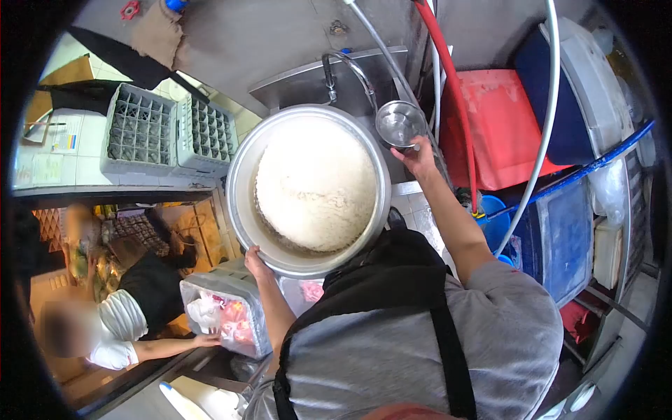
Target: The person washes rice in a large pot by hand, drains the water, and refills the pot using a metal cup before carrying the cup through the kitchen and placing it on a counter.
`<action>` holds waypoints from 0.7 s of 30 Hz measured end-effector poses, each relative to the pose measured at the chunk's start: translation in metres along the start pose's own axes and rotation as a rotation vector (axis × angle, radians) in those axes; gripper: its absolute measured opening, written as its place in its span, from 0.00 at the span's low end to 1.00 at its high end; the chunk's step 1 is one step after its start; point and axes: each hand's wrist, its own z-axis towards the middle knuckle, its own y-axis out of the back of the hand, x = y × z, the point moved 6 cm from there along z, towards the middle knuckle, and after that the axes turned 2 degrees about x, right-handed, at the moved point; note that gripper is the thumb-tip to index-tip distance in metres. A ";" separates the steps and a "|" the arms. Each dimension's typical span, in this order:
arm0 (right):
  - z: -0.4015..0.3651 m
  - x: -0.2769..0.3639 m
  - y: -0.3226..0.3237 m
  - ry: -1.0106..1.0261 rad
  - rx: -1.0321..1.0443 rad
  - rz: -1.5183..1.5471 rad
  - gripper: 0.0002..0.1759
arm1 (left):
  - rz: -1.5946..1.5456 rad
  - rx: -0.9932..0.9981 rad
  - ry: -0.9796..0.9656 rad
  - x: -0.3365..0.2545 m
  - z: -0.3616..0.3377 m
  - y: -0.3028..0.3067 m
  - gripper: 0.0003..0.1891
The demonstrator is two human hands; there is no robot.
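A large round metal pot (238, 185) filled with a white mound that looks like rice (318, 185) stands in front of my body, tilted slightly toward me. My left hand (259, 264) has its fingers closed on the pot's near left rim. To the right of the pot, my right hand (418, 157) grips a small shiny metal bowl (399, 124) by its near edge. The bowl's inside faces up, close beside the pot's far right rim. Behind both is a sink with a curved faucet (357, 73).
Grey glass racks (140, 129) sit on the left counter. Below, another person (129, 315) reaches toward a clear bin (227, 311) of bagged items. A red hose (458, 105), red and blue bins, and a blue bucket (495, 220) crowd the right side.
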 end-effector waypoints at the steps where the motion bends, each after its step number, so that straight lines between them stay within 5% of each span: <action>1: 0.001 0.002 -0.002 -0.036 0.051 0.001 0.28 | -0.016 -0.002 0.006 0.002 0.004 -0.003 0.11; 9: -0.035 0.057 -0.046 -0.074 0.146 -0.131 0.26 | -0.180 0.038 0.065 -0.021 0.010 -0.039 0.06; 17: -0.101 0.082 -0.172 0.449 0.153 -0.720 0.34 | -0.258 0.154 0.029 -0.020 0.021 -0.046 0.07; 21: -0.127 0.085 -0.223 1.142 0.053 -1.402 0.38 | -0.224 0.150 0.032 -0.011 0.028 -0.041 0.07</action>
